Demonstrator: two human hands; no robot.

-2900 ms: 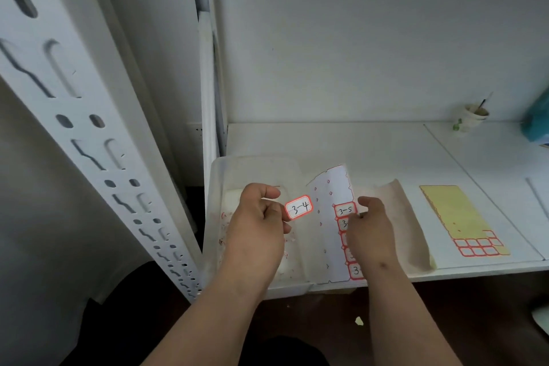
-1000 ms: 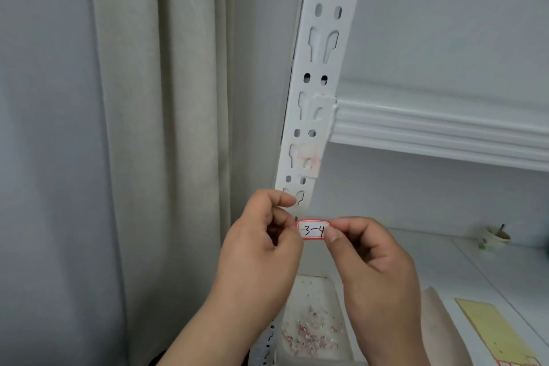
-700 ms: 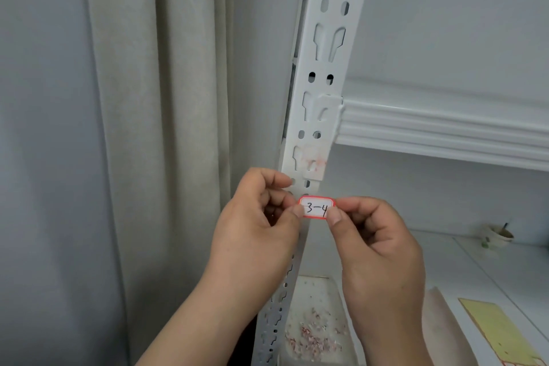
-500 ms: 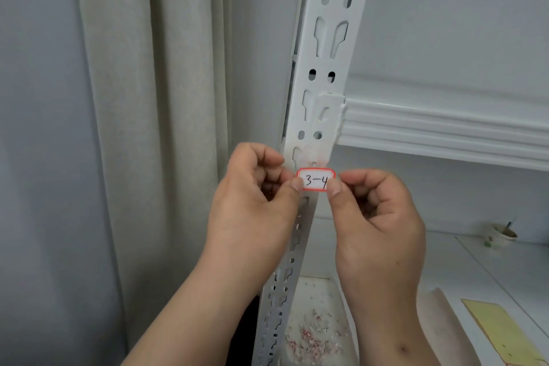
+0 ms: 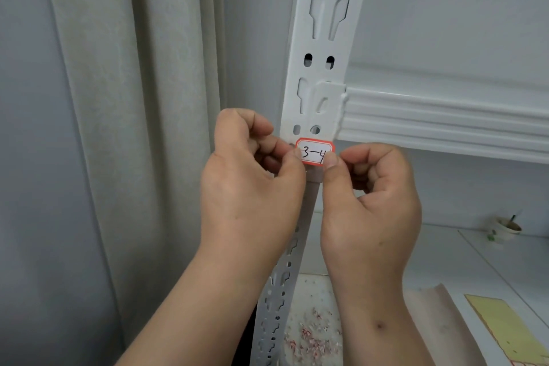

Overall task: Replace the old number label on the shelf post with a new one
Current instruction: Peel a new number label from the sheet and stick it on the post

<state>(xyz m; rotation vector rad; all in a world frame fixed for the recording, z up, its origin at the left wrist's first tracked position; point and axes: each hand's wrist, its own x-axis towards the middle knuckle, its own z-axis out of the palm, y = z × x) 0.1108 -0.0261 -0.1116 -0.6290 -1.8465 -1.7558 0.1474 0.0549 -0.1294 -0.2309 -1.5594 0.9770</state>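
So right now I've got the new label (image 5: 315, 152), the red-bordered one with "3-4" written on it, pinched at both ends: left hand (image 5: 252, 175) has its thumb and a fingertip on the left edge, right hand (image 5: 371, 196) does the same on the right edge, other fingers curled out of the way. Holding it by the two ends like that keeps it flat and lets me level it against the shelf post (image 5: 320, 68) before committing, I reckon. It sits right in front of the post's face, just under the pair of small oval holes and about level with the underside of the shelf beam (image 5: 445, 119) that hooks into the post. Can't honestly tell if the sticky back is touching the metal yet or just hovering. My thumbs cover the label's corners and part of the "3" and "4", and whatever is on the post directly behind the label is hidden too, so no idea if old residue is there. Down below there's a tray (image 5: 312, 333) with little red and white paper scraps, cut off by the frame, and a yellow sheet (image 5: 499, 324) at the right edge, partly out of shot.
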